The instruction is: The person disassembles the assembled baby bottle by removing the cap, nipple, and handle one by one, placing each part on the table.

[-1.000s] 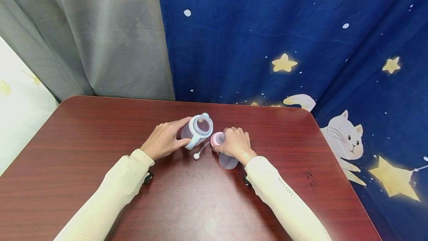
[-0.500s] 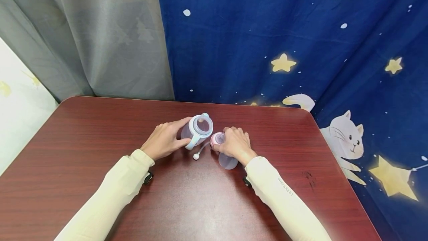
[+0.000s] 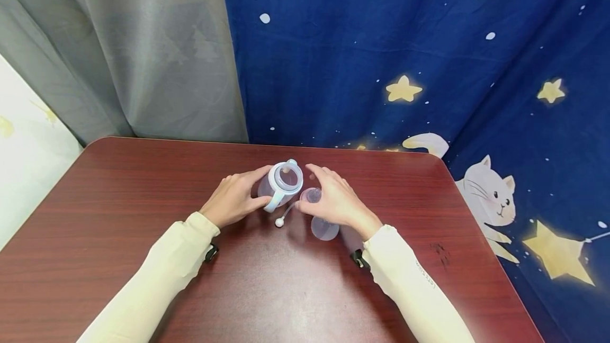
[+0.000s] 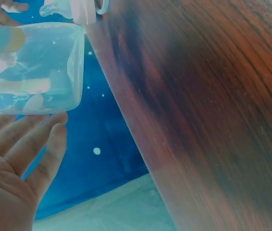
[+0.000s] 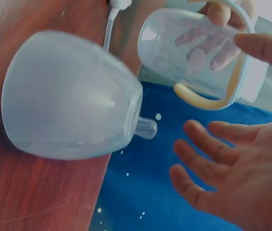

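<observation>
Right hand (image 3: 335, 200) lifted off teat (image 3: 312, 195), now right of bottle (image 3: 283, 189), fingers spread, empty; left hand (image 3: 234, 199), nearer, grips bottle, mouth tipped toward right fingers.

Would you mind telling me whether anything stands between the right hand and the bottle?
Nothing visible stands in the gap between the right hand and the bottle, which the left hand holds. In the head view, the teat shows close by, within the right hand's spread, apparently lower down.
</observation>
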Motion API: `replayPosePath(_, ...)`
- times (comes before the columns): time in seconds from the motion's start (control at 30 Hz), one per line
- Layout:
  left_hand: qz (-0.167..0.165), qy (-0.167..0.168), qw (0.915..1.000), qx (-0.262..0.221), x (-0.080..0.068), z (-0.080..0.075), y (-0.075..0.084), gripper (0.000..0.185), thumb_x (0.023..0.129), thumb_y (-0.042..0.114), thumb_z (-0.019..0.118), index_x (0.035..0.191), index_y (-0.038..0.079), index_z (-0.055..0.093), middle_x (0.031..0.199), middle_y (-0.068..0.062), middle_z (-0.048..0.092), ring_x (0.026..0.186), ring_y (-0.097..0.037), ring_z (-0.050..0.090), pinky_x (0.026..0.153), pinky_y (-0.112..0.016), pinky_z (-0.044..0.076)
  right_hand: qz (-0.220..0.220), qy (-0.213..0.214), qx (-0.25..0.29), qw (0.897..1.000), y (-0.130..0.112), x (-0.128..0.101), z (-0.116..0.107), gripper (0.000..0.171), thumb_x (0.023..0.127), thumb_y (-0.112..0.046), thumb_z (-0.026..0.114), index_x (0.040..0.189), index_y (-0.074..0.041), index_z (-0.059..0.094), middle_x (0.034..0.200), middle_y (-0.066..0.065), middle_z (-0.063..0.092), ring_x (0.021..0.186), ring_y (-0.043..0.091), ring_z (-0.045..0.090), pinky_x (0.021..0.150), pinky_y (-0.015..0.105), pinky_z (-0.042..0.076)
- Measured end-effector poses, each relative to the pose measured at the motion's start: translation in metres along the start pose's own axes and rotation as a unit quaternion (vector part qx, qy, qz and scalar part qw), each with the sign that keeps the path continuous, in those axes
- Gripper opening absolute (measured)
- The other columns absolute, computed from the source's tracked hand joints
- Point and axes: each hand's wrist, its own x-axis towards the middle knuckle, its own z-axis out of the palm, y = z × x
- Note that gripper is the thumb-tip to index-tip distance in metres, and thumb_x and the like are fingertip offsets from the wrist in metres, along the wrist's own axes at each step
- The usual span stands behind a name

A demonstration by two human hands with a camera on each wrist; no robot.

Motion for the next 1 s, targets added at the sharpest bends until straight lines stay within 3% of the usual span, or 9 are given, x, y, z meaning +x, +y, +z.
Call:
replayPosePath(0.23,0.001,0.000,1.0000,-0.001,0.000,0.000,0.002,0.064,0.080,0.025,0.080,0.138,0.009,0.057,0.113,-0.010,0.071,0.081,-0.024,0.068,0.067,-0.041,0.051,-0.021,0.058,0.031,0.998,-0.010,-0.006,0.007,0.084,0.075,-0.056,0.078,0.144,-0.016,0.050,0.131,0.001,0.059,0.120,0.024,0.055,0.100,0.052,0.040)
replayPosePath(0.43,0.000,-0.002,1.0000,-0.004,-0.001,0.000,0.004,0.064,0.080,0.026,0.080,0.138,0.009,0.057,0.116,-0.011,0.071,0.086,-0.025,0.069,0.070,-0.042,0.052,-0.053,0.090,0.045,0.994,-0.011,-0.006,0.009,0.072,0.075,-0.048,0.083,0.135,-0.018,0.057,0.123,-0.002,0.062,0.112,0.023,0.059,0.094,0.048,0.045)
replayPosePath(0.7,0.000,-0.021,0.9996,-0.016,0.001,-0.001,0.004,0.064,0.081,0.025,0.080,0.139,0.010,0.057,0.118,-0.008,0.070,0.089,-0.020,0.068,0.074,-0.041,0.053,-0.088,0.091,0.052,0.991,-0.007,-0.002,0.007,0.073,0.076,-0.038,0.085,0.138,-0.016,0.056,0.117,-0.002,0.063,0.109,0.021,0.060,0.094,0.043,0.046)
replayPosePath(1.0,0.003,-0.039,0.9990,-0.024,0.002,-0.001,0.002,0.064,0.082,0.025,0.080,0.140,0.010,0.056,0.121,-0.007,0.069,0.092,-0.017,0.067,0.078,-0.042,0.053,-0.113,0.060,0.056,0.990,-0.003,0.004,0.004,0.076,0.074,-0.036,0.087,0.140,-0.017,0.055,0.115,0.000,0.063,0.104,0.022,0.060,0.089,0.039,0.048)
